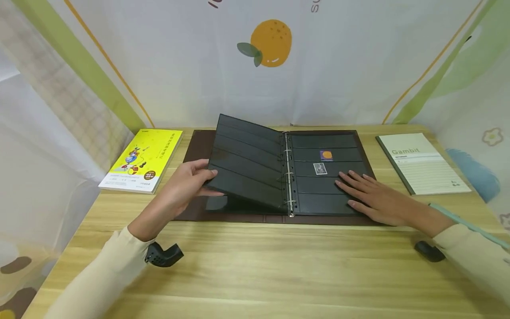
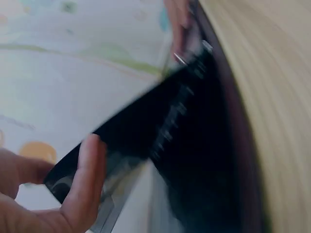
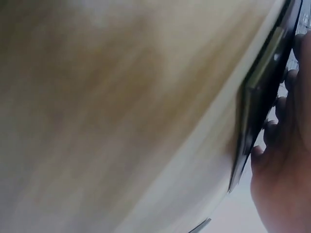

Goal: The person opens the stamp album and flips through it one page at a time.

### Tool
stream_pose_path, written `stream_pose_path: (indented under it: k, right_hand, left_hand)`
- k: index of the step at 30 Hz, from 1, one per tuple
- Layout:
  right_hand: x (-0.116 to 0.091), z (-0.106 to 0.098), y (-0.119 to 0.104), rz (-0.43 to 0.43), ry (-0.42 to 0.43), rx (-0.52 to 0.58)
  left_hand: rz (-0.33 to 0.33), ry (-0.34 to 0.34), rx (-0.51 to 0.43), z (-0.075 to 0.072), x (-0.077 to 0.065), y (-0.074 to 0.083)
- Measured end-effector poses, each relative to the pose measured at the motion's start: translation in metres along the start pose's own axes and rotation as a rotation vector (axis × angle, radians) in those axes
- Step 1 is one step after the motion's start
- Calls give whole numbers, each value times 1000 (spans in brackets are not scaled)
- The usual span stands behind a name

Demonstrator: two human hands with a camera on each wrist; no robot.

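Observation:
A brown ring binder (image 1: pixel 235 218) lies spread on the table, its metal rings running down the middle. My left hand (image 1: pixel 187 179) pinches the outer edge of a black pocket page (image 1: pixel 247 164), which stands tilted up over the left cover. In the left wrist view the thumb and fingers sit on either side of that page (image 2: pixel 121 116). On the right-hand black page (image 1: pixel 318 204), my right hand (image 1: pixel 372 197) rests flat with fingers spread. Two stamps sit in that page's strips: a purple one with an orange disc (image 1: pixel 326 155) and a grey one (image 1: pixel 320 168).
A yellow book (image 1: pixel 147 155) lies left of the binder. To the right is a pale notebook (image 1: pixel 424 164) marked "Gambit". Behind the wooden table (image 1: pixel 279 266) hangs a printed cloth (image 1: pixel 191 66). Dark wrist devices (image 1: pixel 163 255) show below both sleeves.

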State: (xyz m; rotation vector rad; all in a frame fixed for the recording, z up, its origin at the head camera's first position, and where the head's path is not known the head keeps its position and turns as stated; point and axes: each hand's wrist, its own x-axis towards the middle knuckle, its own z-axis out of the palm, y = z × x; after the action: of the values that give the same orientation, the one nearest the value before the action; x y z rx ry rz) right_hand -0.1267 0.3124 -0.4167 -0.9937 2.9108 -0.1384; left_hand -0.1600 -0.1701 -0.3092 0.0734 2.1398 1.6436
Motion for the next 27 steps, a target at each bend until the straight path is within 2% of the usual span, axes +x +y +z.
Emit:
stream_pose_path:
  k: [5, 8, 12, 19, 25, 27]
  right_hand:
    - [-1, -4, -2, 29, -55, 10]
    - [-2, -4, -3, 37, -57, 11]
    - [-4, -3, -5, 43, -56, 27]
    - [-5, -3, -4, 34, -30, 32]
    - [-2, -3, -4, 16, -13, 40]
    - [-1, -3, -3, 7, -11, 36]
  left_hand:
    - [-33, 53, 293, -11, 9, -20]
    - [-52, 45, 408, -14, 16, -26]
    - [-65, 30, 501, -16, 20, -34]
    - [-28, 56, 762, -13, 21, -38]
    - [-57, 48, 848, -11, 21, -38]
    - [-31, 64, 888, -9, 20, -38]
